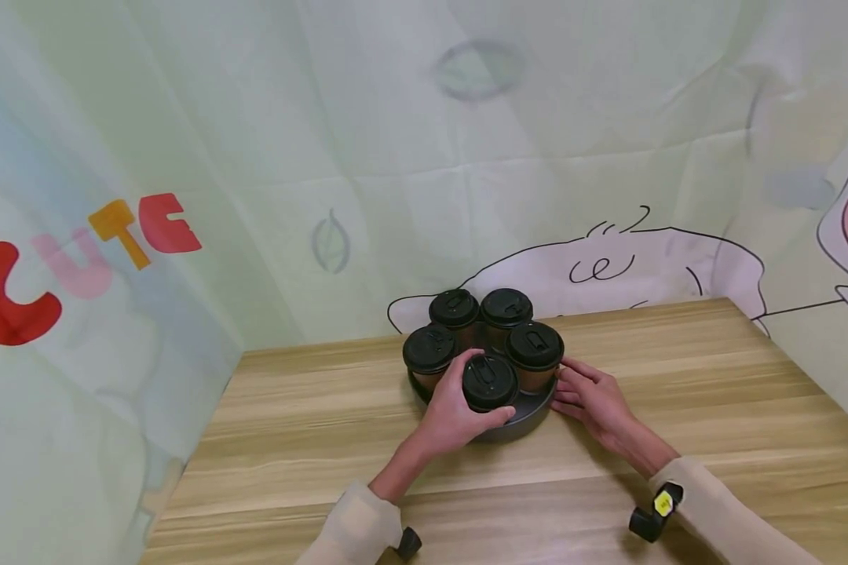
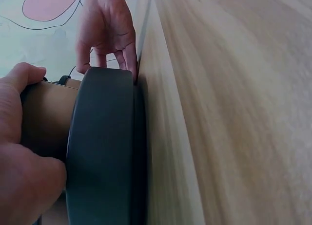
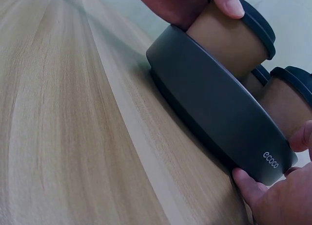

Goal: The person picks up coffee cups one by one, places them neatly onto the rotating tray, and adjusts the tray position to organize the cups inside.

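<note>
Brown coffee cups with black lids stand in a ring on a round dark grey tray (image 1: 512,428) on the table. My left hand (image 1: 452,416) grips the front coffee cup (image 1: 491,380), with the thumb and fingers on opposite sides of it. In the right wrist view, this cup (image 3: 226,42) sits low inside the tray's rim. At the tray's right side is my right hand (image 1: 601,408), holding its edge: one finger reaches beneath the base and another lies by the rim, close to the right coffee cup (image 1: 535,349). White "ecoco" lettering marks the tray's side wall (image 3: 209,103).
Other lidded cups stand on the tray: a left cup (image 1: 429,351), a back left cup (image 1: 455,310) and a back right cup (image 1: 506,310). A printed curtain (image 1: 367,157) hangs behind the wooden table (image 1: 290,439). The tray stands near the table's far edge.
</note>
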Motion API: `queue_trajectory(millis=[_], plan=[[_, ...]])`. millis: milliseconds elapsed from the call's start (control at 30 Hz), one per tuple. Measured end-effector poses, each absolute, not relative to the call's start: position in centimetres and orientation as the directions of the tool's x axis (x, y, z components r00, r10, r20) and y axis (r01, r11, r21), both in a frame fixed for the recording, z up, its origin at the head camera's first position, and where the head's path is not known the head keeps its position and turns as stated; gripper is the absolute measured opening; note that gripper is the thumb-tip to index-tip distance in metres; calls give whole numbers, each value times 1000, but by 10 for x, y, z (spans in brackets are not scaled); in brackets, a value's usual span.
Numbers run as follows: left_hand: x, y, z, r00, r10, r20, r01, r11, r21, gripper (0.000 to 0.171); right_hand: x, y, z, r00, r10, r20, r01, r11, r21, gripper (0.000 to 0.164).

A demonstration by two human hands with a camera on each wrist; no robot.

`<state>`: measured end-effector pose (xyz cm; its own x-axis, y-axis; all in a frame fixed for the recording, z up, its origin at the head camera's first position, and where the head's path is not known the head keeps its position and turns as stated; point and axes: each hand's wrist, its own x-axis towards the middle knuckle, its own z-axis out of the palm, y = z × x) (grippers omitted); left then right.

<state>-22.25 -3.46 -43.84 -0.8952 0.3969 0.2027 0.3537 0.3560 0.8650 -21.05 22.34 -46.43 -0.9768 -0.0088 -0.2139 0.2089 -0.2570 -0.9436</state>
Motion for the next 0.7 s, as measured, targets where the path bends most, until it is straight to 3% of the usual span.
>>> queue_trajectory(millis=[700], plan=[[-213, -37, -434, -910, 389, 141, 324, 459, 827, 104, -209, 223, -464, -975, -8, -220, 215, -255, -943, 62]])
